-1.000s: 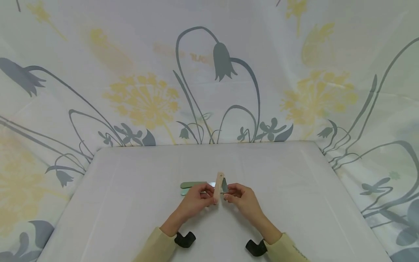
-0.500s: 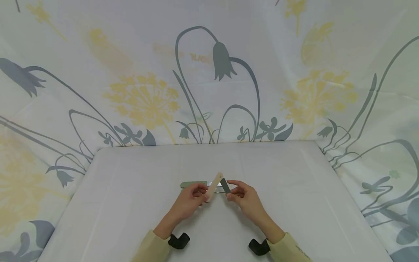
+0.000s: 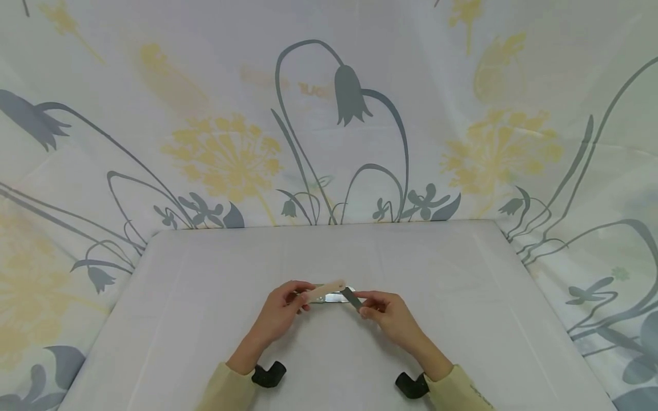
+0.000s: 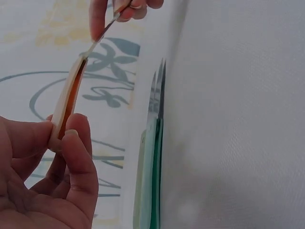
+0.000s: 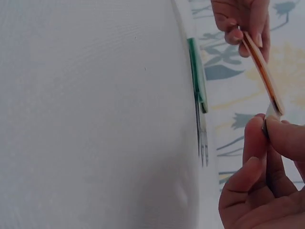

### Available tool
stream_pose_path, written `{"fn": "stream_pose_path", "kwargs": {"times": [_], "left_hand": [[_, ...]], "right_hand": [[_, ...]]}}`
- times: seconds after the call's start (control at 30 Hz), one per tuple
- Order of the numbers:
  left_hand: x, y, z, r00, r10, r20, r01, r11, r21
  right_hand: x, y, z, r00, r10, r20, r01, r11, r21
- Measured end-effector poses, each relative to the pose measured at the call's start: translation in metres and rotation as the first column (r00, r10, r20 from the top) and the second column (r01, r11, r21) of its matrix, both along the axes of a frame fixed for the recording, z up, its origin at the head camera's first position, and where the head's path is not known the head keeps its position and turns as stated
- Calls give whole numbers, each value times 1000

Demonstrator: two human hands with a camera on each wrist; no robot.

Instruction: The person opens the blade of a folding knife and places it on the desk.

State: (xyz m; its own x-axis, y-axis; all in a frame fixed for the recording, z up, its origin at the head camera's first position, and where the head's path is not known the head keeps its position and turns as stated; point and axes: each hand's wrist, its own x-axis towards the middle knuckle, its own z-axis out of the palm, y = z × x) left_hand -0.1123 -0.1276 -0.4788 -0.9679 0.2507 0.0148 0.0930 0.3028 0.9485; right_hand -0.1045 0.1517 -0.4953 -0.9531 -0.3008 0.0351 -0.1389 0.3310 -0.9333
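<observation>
Between both hands is a folding knife (image 3: 327, 290) with a cream handle, its blade (image 3: 352, 298) swung partly out at an angle. My left hand (image 3: 277, 313) pinches the end of the handle between thumb and fingers. The blade is pinched by my right hand (image 3: 394, 319) near its free end. In the left wrist view, an orange-brown lining shows inside the handle's slot (image 4: 71, 101). Just behind lie several green-handled knives (image 4: 151, 174) with their blades out. From the head view, the hands and the cream handle partly cover them.
A white-covered table (image 3: 437, 257) carries everything. Behind it and at both sides hangs a flower-patterned cloth (image 3: 221, 154). Black curved pieces sit at the left wrist (image 3: 269, 374) and right wrist (image 3: 411, 386).
The left hand has moved left, tipping the cream handle from near upright to a low slant. The angle between blade and handle has widened. The right hand has shifted slightly right.
</observation>
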Motion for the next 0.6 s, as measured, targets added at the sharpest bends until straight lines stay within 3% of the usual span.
{"fn": "stream_pose_path", "kwargs": {"times": [0.3,0.6], "left_hand": [[-1,-11,4,997,-73,-17,71,995,-65],[0,-18,5,977,-211,19,211,969,-124]], "right_hand": [[-4,11,4,987,159,21,-161,982,98],[-8,23,8,954,297,42,-300,938,174]]}}
